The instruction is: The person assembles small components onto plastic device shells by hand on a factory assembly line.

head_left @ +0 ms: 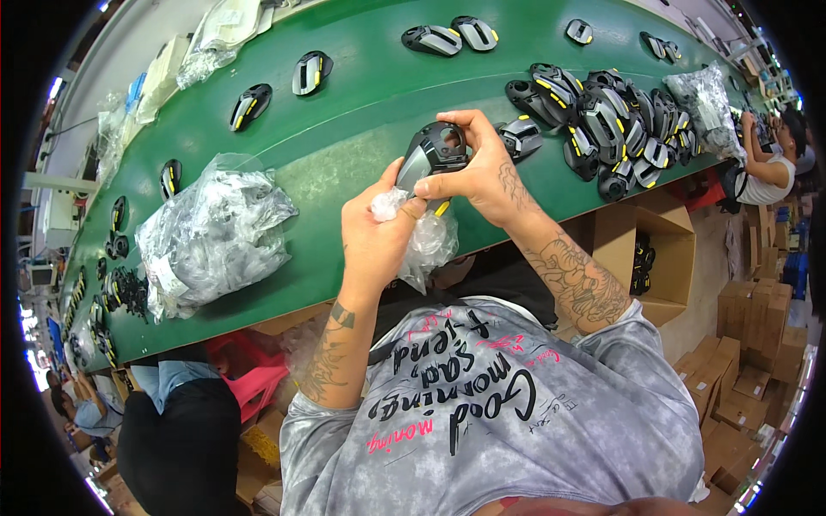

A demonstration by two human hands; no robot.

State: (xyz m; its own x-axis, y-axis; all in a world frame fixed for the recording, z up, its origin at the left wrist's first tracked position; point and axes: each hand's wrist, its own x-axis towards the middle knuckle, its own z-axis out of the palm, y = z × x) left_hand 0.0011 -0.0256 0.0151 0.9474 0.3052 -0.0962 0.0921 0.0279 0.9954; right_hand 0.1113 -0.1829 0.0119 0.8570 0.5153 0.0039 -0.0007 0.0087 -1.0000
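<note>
Between both hands, above the near edge of the green work surface, is a black and grey plastic casing (419, 157) with a round opening at its top end and a bit of yellow low down. My left hand (372, 232) is closed around its lower left side. A crumpled clear plastic bag (433, 245) hangs from the lower end of the casing, bunched at the left thumb. My right hand (480, 172) grips the casing from the right, index finger over the top and thumb across its front. Whether the bag encloses part of the casing is hard to see.
A heap of similar casings (615, 125) lies to the right, with more scattered along the green table (344, 99). Left of my hands sits a big bundle of clear bags (219, 236). An open carton (671, 258) stands below the table edge. Other people sit at both ends.
</note>
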